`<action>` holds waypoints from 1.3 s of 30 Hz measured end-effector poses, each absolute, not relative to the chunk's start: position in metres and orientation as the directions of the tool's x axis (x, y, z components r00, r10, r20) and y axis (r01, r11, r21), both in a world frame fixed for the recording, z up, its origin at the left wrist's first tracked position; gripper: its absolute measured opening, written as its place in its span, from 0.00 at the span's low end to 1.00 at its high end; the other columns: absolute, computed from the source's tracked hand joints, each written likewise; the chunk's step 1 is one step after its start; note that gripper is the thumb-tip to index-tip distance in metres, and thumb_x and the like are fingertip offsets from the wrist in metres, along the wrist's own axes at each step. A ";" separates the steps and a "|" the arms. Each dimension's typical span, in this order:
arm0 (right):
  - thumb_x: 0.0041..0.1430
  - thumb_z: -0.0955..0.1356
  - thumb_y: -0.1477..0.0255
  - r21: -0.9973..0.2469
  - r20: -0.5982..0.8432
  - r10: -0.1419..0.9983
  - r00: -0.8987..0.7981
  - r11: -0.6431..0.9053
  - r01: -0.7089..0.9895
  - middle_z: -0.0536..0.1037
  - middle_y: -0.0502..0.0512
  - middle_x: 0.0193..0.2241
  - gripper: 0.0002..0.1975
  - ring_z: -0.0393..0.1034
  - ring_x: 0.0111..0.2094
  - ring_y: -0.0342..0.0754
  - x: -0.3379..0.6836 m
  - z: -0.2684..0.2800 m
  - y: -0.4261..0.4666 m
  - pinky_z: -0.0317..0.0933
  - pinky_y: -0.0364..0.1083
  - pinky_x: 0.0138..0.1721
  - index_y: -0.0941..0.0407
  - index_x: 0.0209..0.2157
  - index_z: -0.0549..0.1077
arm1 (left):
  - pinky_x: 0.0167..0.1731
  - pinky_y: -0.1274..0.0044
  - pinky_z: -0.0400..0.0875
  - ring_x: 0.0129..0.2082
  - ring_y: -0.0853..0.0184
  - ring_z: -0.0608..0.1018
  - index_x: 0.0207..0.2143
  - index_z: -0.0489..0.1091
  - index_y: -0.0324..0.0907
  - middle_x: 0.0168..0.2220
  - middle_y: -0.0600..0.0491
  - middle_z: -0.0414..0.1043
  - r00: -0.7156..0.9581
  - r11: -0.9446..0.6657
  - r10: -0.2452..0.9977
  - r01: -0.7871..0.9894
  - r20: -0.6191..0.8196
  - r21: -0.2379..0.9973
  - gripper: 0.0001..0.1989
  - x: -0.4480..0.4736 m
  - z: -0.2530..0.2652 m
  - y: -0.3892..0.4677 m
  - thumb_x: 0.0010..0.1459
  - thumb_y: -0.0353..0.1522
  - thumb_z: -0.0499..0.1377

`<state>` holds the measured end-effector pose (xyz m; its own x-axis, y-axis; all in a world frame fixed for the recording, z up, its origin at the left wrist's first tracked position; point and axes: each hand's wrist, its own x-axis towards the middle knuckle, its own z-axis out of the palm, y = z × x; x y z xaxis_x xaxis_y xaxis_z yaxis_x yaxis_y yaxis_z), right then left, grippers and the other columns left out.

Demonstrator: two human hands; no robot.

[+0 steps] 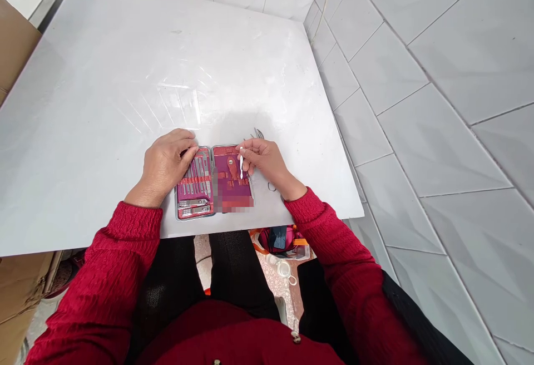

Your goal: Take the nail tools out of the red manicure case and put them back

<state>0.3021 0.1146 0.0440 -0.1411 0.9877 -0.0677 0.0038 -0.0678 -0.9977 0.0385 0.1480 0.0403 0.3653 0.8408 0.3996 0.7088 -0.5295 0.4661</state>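
Maroon-lined, the open manicure case (213, 182) is lying low centre on the white table (104, 87), the left hand (164, 164) resting flat on its left half while the right hand (267, 162) is pinching a thin metal tool (241, 163) over its right half.

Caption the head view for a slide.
Left hand steadies an open manicure case on a white table; right hand pinches a slim metal tool above it.

Single head-worn view, looking forward and steeply down from close above the white desk (104, 75), tiled wall (438, 103) at right.
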 end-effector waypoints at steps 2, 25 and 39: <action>0.56 0.76 0.58 -0.998 -0.066 0.991 -0.118 -0.066 0.009 0.79 0.46 0.23 0.16 0.68 0.18 0.41 0.302 0.042 0.114 0.65 0.41 0.19 0.54 0.39 0.77 | 0.45 0.65 0.77 0.49 0.57 0.81 0.36 0.79 0.46 0.49 0.50 0.81 0.364 -0.524 0.844 0.713 0.394 0.465 0.15 0.038 0.040 0.148 0.70 0.37 0.54; 0.57 0.75 0.61 -0.995 -0.038 0.999 -0.021 -0.036 0.097 0.77 0.46 0.19 0.12 0.69 0.18 0.41 0.296 0.041 0.113 0.65 0.40 0.20 0.54 0.31 0.75 | 0.41 0.67 0.77 0.46 0.59 0.82 0.34 0.79 0.44 0.47 0.50 0.81 0.366 -0.547 0.824 0.714 0.433 0.436 0.16 0.039 0.039 0.148 0.71 0.38 0.55; 0.57 0.71 0.70 -0.940 0.054 0.998 0.019 0.044 0.337 0.77 0.47 0.24 0.04 0.69 0.25 0.43 0.295 0.043 0.112 0.61 0.43 0.27 0.54 0.29 0.77 | 0.42 0.67 0.77 0.46 0.58 0.81 0.34 0.79 0.45 0.47 0.50 0.81 0.363 -0.535 0.831 0.729 0.420 0.428 0.15 0.039 0.039 0.148 0.70 0.37 0.55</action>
<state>0.2953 0.1124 0.0433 0.0187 0.9984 0.0538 0.3373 0.0444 -0.9404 0.0394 0.1485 0.0394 0.3634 0.8315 0.4202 0.7288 -0.5347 0.4278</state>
